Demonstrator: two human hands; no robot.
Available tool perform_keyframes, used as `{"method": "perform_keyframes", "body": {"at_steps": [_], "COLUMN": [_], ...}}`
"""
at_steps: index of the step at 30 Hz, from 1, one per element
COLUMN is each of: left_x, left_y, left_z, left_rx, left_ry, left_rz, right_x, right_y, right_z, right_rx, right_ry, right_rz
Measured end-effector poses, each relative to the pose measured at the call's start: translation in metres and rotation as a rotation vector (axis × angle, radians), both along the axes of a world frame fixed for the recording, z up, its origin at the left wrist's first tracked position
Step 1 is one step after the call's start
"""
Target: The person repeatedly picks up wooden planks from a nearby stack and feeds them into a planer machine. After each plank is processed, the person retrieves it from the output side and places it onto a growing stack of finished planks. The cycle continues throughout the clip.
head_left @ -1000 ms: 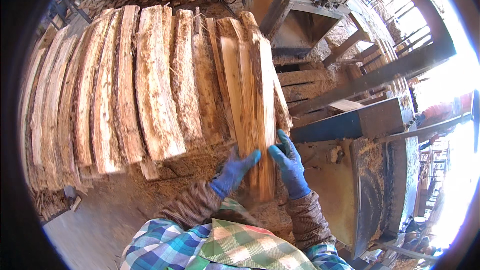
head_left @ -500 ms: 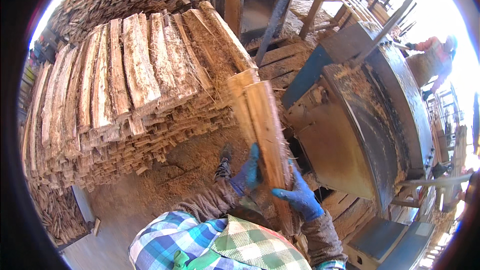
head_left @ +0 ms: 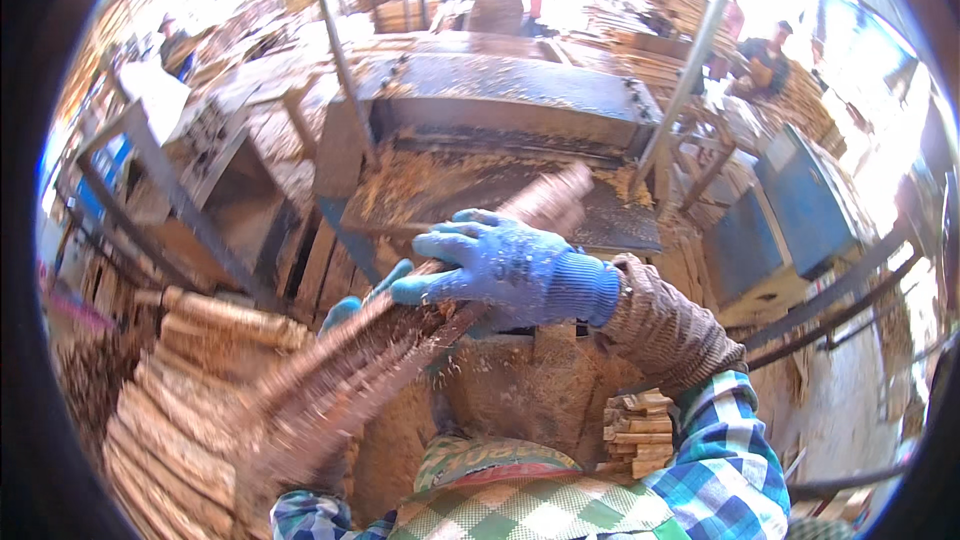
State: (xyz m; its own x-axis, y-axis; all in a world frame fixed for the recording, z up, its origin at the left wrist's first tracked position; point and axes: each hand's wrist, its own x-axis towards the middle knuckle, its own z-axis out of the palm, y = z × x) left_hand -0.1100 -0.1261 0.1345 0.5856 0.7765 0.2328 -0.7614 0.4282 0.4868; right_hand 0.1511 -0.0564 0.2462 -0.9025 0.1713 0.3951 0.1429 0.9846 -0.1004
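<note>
Slabs (head_left: 400,350), off the stack (head_left: 190,410), now face the saw table (head_left: 520,90).

The right hand (head_left: 505,265) wears a blue knitted work glove with a ribbed cuff, dusted with sawdust. Above it the forearm is covered by a brown-grey knitted oversleeve, and beyond that a shirt sleeve checked in blue, white and dark blue. Of the left hand (head_left: 345,312) only blue-gloved fingertips show, and the chest shows green-and-white check cloth with a reddish band.
</note>
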Motion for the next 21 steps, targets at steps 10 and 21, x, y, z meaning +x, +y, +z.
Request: {"method": "perform_keyframes", "body": {"at_steps": [10, 21], "left_x": [0.025, 0.031], "left_y": [0.119, 0.115], "left_z": [-0.104, -0.127], "left_rx": [-0.26, -0.314], "left_ry": [0.159, 0.046], "left_rz": [0.156, -0.121], "right_x": [-0.066, -0.076], "right_y": [-0.011, -0.098], "right_z": [-0.209, -0.19], "right_rx": [-1.023, -1.207], "right_ry": [0.936, 0.915], "right_rz": [-0.814, -0.945]}}
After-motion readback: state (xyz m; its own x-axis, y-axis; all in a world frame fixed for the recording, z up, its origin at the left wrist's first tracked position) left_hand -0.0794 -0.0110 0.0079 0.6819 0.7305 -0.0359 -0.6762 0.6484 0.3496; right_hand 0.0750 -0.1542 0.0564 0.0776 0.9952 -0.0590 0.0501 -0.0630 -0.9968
